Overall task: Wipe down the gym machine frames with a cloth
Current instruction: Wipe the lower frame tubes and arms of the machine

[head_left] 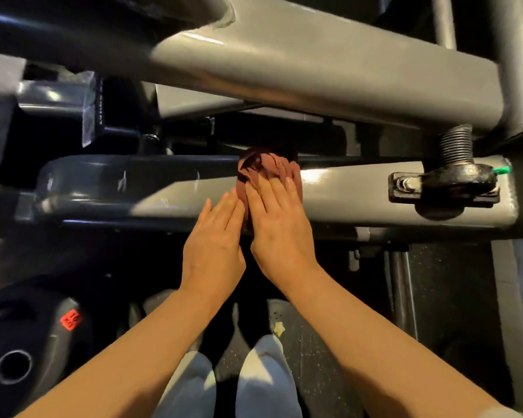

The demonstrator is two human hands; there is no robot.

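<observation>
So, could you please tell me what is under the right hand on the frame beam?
A bunched maroon cloth lies under the right hand, whose flat fingers press it onto the grey frame beam. The cloth's middle and the beam surface beneath it are covered.

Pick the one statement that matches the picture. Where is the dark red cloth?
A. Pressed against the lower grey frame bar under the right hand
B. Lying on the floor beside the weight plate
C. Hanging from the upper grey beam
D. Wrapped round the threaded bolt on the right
A: the right hand lies flat with straight fingers on the cloth, pressing it on the lower frame bar, with the left hand beside it.
</observation>
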